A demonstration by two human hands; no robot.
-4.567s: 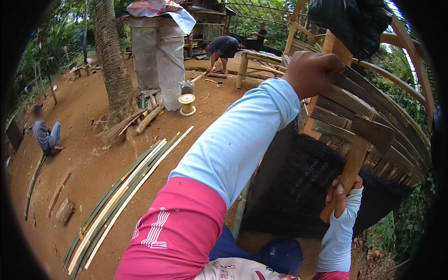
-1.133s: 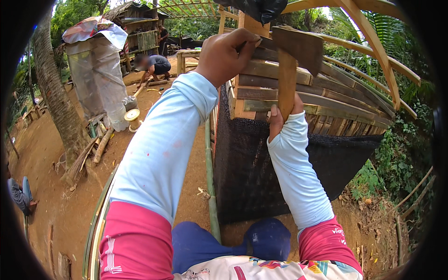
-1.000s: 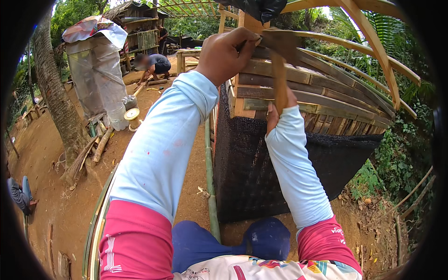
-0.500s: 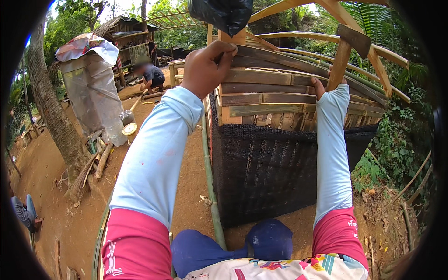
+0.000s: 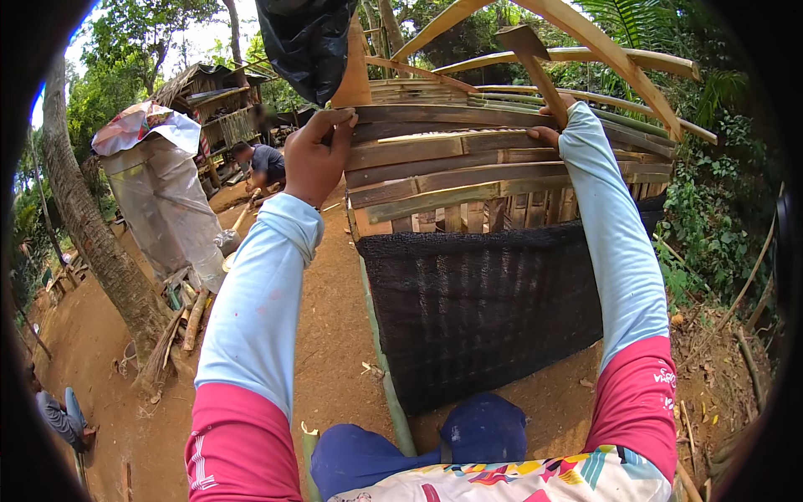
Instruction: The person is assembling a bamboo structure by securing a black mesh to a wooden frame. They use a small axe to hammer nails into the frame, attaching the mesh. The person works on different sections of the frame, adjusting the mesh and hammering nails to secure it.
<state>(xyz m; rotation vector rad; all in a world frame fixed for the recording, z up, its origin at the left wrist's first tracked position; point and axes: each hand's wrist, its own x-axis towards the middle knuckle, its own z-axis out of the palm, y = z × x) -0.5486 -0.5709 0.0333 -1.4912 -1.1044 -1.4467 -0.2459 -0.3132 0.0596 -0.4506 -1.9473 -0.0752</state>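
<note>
The left hand [image 5: 316,155] pinches the end of a bamboo slat [image 5: 435,115] on the slatted wall [image 5: 502,176], the slat running off toward three o'clock. The right hand [image 5: 554,125] is closed around a hatchet handle [image 5: 548,79], its blade [image 5: 520,39] at eleven o'clock above the fist. Black netting [image 5: 485,309] hangs below.

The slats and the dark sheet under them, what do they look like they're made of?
The slats look like split bamboo or rough wood: long, tan to brown, uneven and unpainted, some with a greenish edge. The dark sheet looks like black woven plastic mesh, with a fine grid texture and a slightly ragged edge. The left hand grips a slat end; the right hand holds a wooden-handled tool.
</note>
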